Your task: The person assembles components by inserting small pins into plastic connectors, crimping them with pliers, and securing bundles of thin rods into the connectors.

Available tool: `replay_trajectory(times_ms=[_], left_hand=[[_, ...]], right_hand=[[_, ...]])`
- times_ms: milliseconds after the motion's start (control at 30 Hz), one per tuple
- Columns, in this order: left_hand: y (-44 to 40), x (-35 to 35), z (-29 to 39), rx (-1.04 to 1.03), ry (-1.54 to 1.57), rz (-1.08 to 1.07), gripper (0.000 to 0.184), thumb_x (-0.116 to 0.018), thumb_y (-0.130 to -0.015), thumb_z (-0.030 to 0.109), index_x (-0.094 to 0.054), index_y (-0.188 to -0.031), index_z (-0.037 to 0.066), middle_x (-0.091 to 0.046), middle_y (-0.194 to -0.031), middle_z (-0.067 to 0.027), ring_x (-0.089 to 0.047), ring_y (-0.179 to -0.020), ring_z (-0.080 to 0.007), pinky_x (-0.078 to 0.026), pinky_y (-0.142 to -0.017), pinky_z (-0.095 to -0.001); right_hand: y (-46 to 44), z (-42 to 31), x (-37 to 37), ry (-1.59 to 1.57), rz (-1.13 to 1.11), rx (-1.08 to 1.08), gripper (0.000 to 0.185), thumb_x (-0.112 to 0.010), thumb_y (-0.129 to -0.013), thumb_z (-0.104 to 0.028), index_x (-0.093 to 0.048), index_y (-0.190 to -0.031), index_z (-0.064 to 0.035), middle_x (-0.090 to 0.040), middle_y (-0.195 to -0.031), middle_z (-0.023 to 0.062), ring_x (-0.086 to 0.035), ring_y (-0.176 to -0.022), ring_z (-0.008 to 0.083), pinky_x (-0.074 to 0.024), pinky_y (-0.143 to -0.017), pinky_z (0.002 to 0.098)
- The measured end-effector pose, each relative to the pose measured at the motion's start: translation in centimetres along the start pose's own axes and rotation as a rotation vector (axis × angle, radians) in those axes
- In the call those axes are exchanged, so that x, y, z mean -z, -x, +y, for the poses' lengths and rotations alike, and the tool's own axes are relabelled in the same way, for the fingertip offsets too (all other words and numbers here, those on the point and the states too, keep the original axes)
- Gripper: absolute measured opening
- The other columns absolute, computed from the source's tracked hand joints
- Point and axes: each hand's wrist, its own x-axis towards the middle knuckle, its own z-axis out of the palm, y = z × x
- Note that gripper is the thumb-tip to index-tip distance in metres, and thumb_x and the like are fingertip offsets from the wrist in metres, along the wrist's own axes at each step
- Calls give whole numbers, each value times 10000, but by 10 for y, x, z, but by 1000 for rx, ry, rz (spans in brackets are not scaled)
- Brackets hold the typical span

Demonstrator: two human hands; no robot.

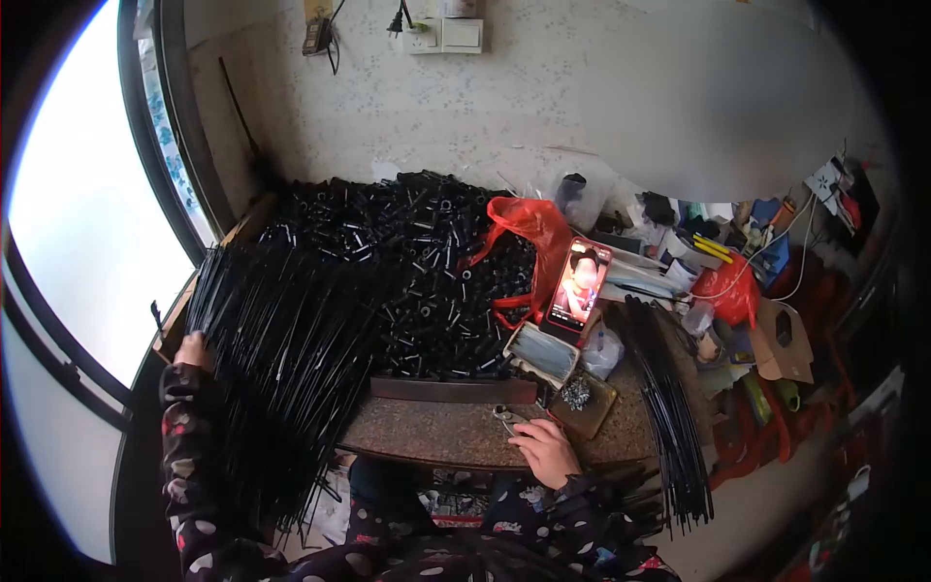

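Note:
At the far left, my left hand [193, 350] is at the edge of a large heap of long thin black rods [291, 330]. Its fingers look curled closed, but what they hold, if anything, is hidden. My right hand [545, 452] rests near the front edge of the speckled tabletop [417, 427]. Its fingers are bent over the handles of small metal pliers [505, 415], whose jaws point away from me. Just beyond this hand, a cluster of small metal pieces [576, 392] lies on a small board [599, 412].
A dark strip [453, 390] borders a big pile of short black tubular parts [427, 262]. A phone [580, 283] stands by a red plastic bag [533, 228] and an open box of thin grey pieces [545, 353]. Another black rod bundle [669, 417] overhangs the right edge. Clutter fills the right side.

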Motion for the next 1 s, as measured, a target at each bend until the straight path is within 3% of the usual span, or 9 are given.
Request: replay_trajectory(times_ms=[100,200,300,333,400,467,633,767,1000], left_hand=[[-1,-27,-10,89,85,-100,227,-573,-761,216,-488,-904,61,-558,-895,-193,-555,-886,-378,-466,-732,-459],[9,2,0,-5,79,142,155,-508,-782,137,-489,-883,21,-551,-881,-215,-554,-861,-378,-461,-727,-454],[7,-8,-3,-121,105,203,79,-499,-770,97,-567,-750,62,-606,-783,-170,-617,-694,-343,-506,-580,-423],[29,35,26,-90,22,65,112,-508,-780,153,-571,-777,60,-598,-796,-163,-599,-744,-344,-492,-624,-425],[26,-8,9,-102,-256,457,129,-520,-745,206,-572,-663,121,-523,-687,-37,-568,-592,-191,-462,-474,-343],[20,18,14,-123,-410,557,122,-512,-751,193,-574,-681,116,-540,-751,-40,-574,-684,-186,-475,-542,-333],[14,80,27,145,-247,105,118,-500,-791,163,-571,-716,106,-603,-700,-46,-601,-657,-235,-455,-608,-338],[14,111,29,22,-374,330,109,-481,-788,116,-580,-742,117,-621,-756,-55,-616,-721,-189,-458,-609,-341],[-8,148,33,283,2,68,274,-572,-798,307,-649,-809,44,-633,-812,-176,-612,-869,-309,-475,-761,-406]], right_hand=[[0,0,1,-3,-2,17,181,-563,-758,-57,-646,-912,-99,-574,-1074,15,-472,-1041,254,-402,-876,355],[-1,-3,2,-13,4,3,195,-568,-741,-52,-647,-911,-106,-578,-1066,17,-474,-1035,259,-403,-875,355],[-2,-2,2,-2,-12,26,216,-576,-718,-44,-648,-911,-107,-581,-1057,31,-475,-1027,277,-402,-873,365],[-3,-1,-1,10,-11,34,219,-581,-706,-44,-650,-905,-107,-584,-1049,43,-477,-1021,288,-401,-873,373],[-1,4,-6,9,-1,59,219,-589,-691,-45,-652,-892,-103,-590,-1035,64,-480,-1011,306,-398,-875,387],[-6,-2,-4,5,-13,57,206,-588,-686,-42,-653,-876,-86,-594,-1019,79,-487,-998,311,-390,-884,397],[-8,-18,3,-30,-56,-68,194,-577,-681,-26,-650,-859,-51,-595,-993,101,-493,-989,312,-365,-916,419],[-9,-17,4,-28,-51,-25,190,-577,-683,-28,-649,-858,-52,-595,-991,100,-492,-993,312,-367,-916,411],[-5,-3,-3,-45,-26,6,184,-579,-689,-42,-650,-857,-63,-598,-1001,93,-494,-996,308,-351,-938,418]])
